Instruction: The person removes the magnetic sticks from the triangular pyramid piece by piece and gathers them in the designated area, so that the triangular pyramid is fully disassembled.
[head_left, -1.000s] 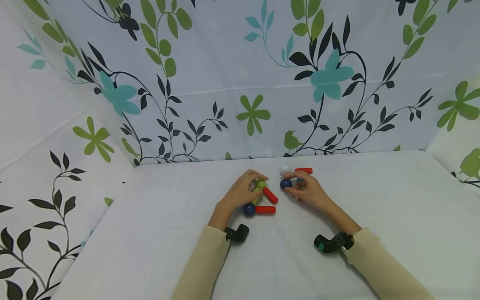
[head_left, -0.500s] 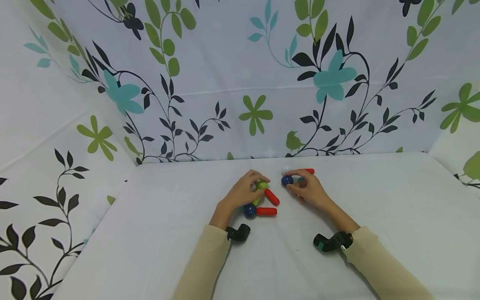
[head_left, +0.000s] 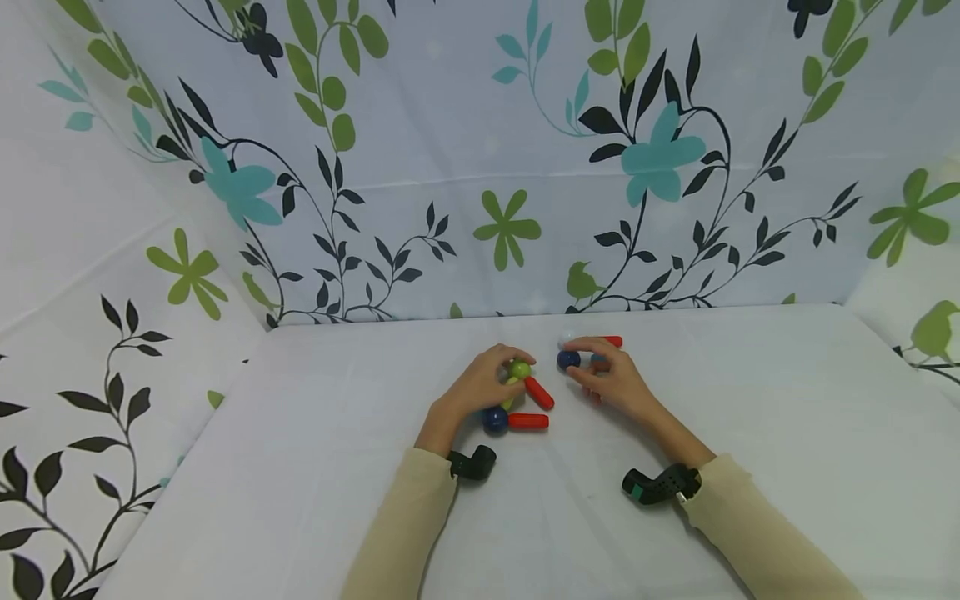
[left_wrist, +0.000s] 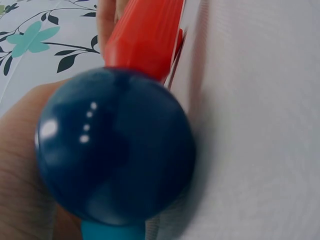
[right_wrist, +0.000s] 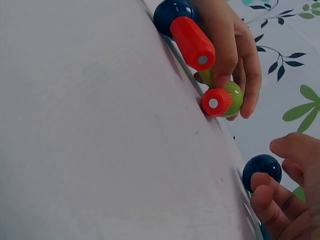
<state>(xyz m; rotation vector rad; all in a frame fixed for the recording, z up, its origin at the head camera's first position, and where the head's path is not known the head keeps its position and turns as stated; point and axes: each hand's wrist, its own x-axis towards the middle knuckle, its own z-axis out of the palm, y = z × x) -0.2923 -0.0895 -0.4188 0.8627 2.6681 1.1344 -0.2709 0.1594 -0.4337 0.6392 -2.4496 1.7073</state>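
Observation:
My left hand (head_left: 480, 385) holds a light green ball (head_left: 519, 370) between thumb and fingers. The ball belongs to a joined shape of balls and rods. In it are a yellow-green rod (head_left: 511, 395), a red rod (head_left: 539, 392) slanting from the green ball, and a dark blue ball (left_wrist: 115, 145) with another red rod (head_left: 528, 422). A light blue piece (left_wrist: 114, 231) touches that blue ball in the left wrist view. My right hand (head_left: 615, 379) pinches a second dark blue ball (head_left: 568, 360) with curled fingers. Its palm hides part of a light blue piece (head_left: 597, 358).
Beyond my right hand lie a white ball (head_left: 566, 338), partly covered by a finger, and a red rod (head_left: 613, 342) on the white tabletop (head_left: 300, 467). A leaf-patterned cloth (head_left: 420, 167) hangs behind the table. Each wrist wears a black camera band (head_left: 474, 463).
My right hand has shifted slightly away from me with the dark blue ball, covering more of the white ball. My left hand stays in place on the green ball. The head view sways a little.

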